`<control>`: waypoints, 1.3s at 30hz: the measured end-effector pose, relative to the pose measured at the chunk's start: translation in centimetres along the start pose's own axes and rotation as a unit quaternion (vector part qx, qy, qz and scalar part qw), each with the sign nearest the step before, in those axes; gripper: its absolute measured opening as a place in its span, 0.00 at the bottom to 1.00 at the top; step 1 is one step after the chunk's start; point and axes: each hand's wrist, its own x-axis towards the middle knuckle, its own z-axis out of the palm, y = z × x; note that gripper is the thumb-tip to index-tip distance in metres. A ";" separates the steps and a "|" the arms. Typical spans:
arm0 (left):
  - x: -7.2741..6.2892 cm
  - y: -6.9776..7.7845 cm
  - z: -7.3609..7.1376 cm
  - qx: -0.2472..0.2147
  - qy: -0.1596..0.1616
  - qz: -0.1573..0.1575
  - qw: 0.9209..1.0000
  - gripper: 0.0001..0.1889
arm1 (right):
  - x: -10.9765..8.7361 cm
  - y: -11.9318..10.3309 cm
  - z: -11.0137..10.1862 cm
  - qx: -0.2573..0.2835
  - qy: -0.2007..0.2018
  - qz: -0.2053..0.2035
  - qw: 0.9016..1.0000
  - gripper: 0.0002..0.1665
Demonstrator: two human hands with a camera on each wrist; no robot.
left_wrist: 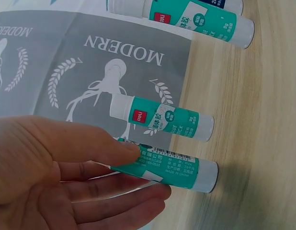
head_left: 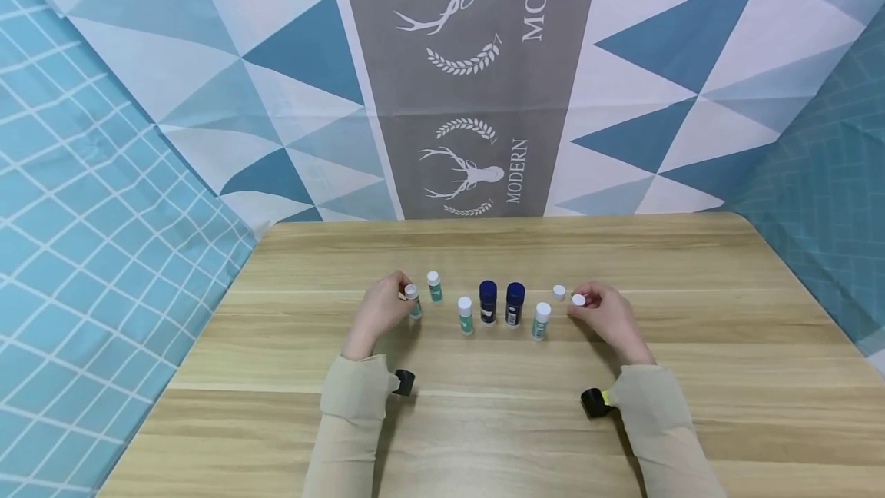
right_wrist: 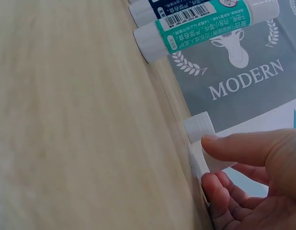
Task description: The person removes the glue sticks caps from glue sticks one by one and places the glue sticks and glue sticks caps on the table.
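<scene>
My left hand pinches an upright green glue stick between thumb and fingers, at the left end of a loose group. The hand hides the upper part of that stick in the left wrist view. Close beside it stands another green glue stick with a white top. At the other end of the group, my right hand pinches a small white cap between thumb and fingers, low over the table. A second white cap sits on the wood just left of those fingertips.
Between the hands, two dark blue glue sticks stand side by side, flanked by a green one on the left and another green one on the right. The wooden table meets a patterned cloth at its far edge.
</scene>
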 end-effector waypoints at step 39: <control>-0.2 0.2 -0.4 0.000 -0.024 -0.011 1.000 0.15 | 0.2 0.5 0.2 -0.007 -0.015 0.017 1.000 0.22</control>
